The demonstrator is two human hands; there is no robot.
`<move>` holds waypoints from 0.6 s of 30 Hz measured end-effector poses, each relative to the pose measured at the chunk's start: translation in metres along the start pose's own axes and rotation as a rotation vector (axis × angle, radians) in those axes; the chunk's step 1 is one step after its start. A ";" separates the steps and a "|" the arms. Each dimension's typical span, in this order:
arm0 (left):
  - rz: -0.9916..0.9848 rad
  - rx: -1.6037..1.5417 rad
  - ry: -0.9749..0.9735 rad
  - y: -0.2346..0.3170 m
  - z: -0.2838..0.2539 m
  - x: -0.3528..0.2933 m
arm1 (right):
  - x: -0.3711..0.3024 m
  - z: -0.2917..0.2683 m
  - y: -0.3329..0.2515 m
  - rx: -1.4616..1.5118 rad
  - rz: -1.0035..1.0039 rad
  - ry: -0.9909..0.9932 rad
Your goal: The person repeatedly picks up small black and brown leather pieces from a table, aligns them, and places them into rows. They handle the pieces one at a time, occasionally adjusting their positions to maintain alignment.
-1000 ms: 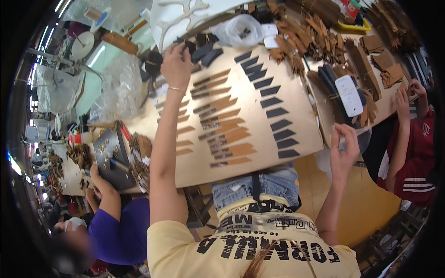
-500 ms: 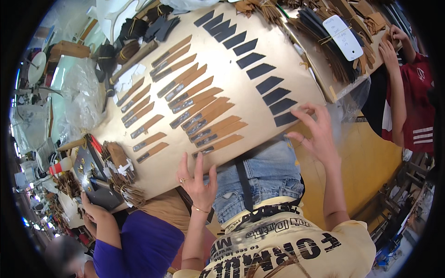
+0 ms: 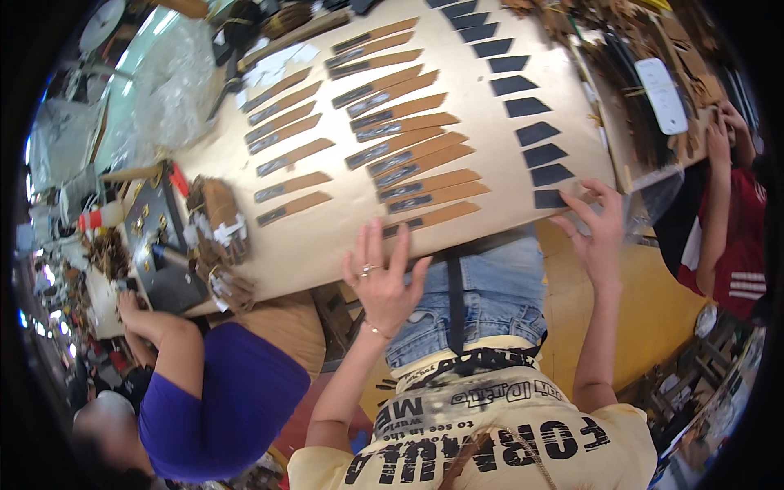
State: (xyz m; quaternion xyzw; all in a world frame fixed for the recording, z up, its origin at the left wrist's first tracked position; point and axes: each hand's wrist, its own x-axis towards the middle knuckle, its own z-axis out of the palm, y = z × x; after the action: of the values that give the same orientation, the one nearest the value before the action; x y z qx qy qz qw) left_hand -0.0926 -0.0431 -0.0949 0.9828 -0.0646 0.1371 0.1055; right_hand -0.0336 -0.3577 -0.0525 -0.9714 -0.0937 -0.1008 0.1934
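Note:
Rows of brown leather strips with dark patches at one end lie on a tan board. To their right runs a column of slanted black pieces. My left hand, fingers stretched and apart, reaches over the board's near edge; its fingertips are at the dark end of the nearest brown strip. My right hand is curved with thumb and forefinger apart. Its forefinger tip is at the right end of the nearest black piece; whether it touches is hard to tell.
Bundled brown strips and a dark tray lie at the left, beside a person in purple. At the right, a side table holds dark strips under a white tag; another person in red works there.
The view has shifted, so the board's contents sit farther right and higher. My left hand stays by the nearest brown strip, my right hand by the nearest black piece.

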 end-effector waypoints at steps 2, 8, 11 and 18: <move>-0.005 0.006 0.008 0.004 0.001 -0.003 | -0.001 0.001 0.000 0.020 -0.023 0.028; -0.010 -0.098 0.030 0.001 0.006 -0.001 | -0.001 -0.001 0.000 0.027 -0.063 0.016; -0.005 -0.152 0.034 -0.005 0.008 0.001 | 0.000 -0.006 -0.001 0.047 -0.055 -0.005; -0.005 -0.244 0.083 -0.006 0.006 0.003 | 0.010 -0.006 -0.013 0.008 -0.139 0.004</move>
State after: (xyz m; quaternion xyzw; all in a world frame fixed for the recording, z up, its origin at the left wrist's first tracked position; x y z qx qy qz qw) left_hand -0.0875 -0.0385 -0.1009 0.9563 -0.0739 0.1685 0.2270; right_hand -0.0275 -0.3469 -0.0396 -0.9616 -0.1610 -0.1156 0.1899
